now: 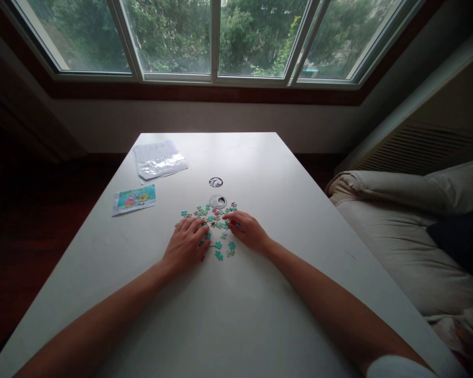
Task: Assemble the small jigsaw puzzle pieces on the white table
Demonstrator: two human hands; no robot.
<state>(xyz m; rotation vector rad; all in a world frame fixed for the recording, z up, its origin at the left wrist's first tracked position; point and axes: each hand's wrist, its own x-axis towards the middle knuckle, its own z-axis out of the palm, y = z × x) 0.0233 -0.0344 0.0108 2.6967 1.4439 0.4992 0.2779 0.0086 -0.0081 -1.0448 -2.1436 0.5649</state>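
Observation:
Several small teal and pink jigsaw pieces (215, 220) lie scattered in the middle of the white table (260, 294). My left hand (187, 244) lies flat on the left part of the pile, fingers stretched out over the pieces. My right hand (247, 230) rests on the right edge of the pile, fingers loosely curled and touching pieces. Whether either hand grips a piece is not visible. A few loose pieces (224, 251) sit between the two hands, close to my wrists.
A picture card with cartoon figures (134, 199) lies at the left. A clear plastic bag (158, 159) lies behind it. Two small round lids (217, 201) sit beyond the pile. A cushioned sofa (418, 231) stands to the right, windows ahead.

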